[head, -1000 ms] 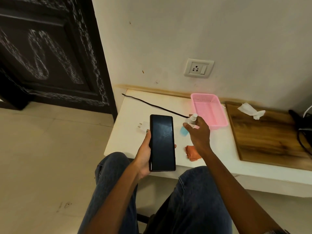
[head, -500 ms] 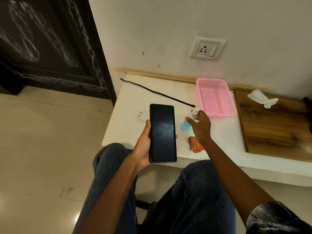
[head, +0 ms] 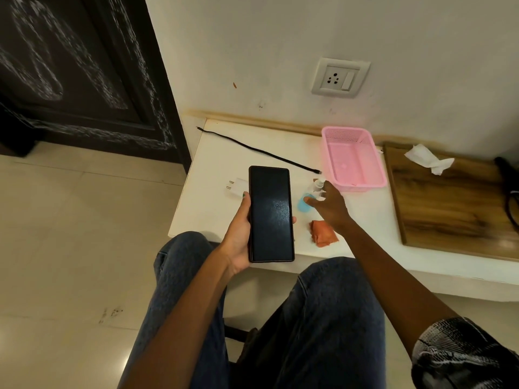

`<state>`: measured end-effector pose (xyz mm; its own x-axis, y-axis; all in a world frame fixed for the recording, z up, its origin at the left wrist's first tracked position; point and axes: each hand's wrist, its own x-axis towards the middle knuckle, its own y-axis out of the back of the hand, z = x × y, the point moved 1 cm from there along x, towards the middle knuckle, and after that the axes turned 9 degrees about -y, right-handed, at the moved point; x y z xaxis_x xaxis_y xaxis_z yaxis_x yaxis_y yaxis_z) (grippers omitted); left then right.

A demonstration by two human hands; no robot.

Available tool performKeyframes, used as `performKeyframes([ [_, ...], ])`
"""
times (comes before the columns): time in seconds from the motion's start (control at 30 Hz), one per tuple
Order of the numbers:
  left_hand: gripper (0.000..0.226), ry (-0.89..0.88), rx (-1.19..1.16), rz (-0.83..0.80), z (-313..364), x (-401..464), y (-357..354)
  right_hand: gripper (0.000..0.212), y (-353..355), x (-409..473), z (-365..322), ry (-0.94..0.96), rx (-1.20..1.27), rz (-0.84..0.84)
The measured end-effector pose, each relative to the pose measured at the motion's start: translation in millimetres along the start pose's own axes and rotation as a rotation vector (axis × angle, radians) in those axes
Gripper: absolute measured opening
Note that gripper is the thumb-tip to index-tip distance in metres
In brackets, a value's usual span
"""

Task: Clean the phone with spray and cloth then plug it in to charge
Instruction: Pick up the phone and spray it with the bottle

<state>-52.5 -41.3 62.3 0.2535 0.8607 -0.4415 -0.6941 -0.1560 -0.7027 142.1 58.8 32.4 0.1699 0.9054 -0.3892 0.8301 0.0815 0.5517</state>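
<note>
Head view | left hand fingers clamp phone | right hand fingers loosely apart at spray bottle

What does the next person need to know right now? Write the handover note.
Left hand grips the phone, screen up, droplets on the glass.
Right hand is at the spray bottle on the white table, fingers loose around it; whether it grips is unclear.
Orange cloth lies by the right wrist, untouched.
Charger adapter and black cable lie apart on the table; wall socket has nothing plugged in.
Done: spraying, it seems. Left: wipe, connect cable and adapter, plug in.
</note>
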Motion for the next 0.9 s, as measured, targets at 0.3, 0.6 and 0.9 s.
performKeyframes([
  [0.3,0.07,0.006,-0.053,-0.017,-1,1,0,0.037,32,11,52,-0.25,-0.187,0.239],
  [0.6,0.07,0.021,-0.072,-0.034,-8,1,-1,0.048,9,8,77,-0.31,-0.396,0.054],
  [0.9,0.069,0.026,-0.077,-0.023,-9,1,2,0.01,15,-6,63,-0.349,-0.023,-0.032],
])
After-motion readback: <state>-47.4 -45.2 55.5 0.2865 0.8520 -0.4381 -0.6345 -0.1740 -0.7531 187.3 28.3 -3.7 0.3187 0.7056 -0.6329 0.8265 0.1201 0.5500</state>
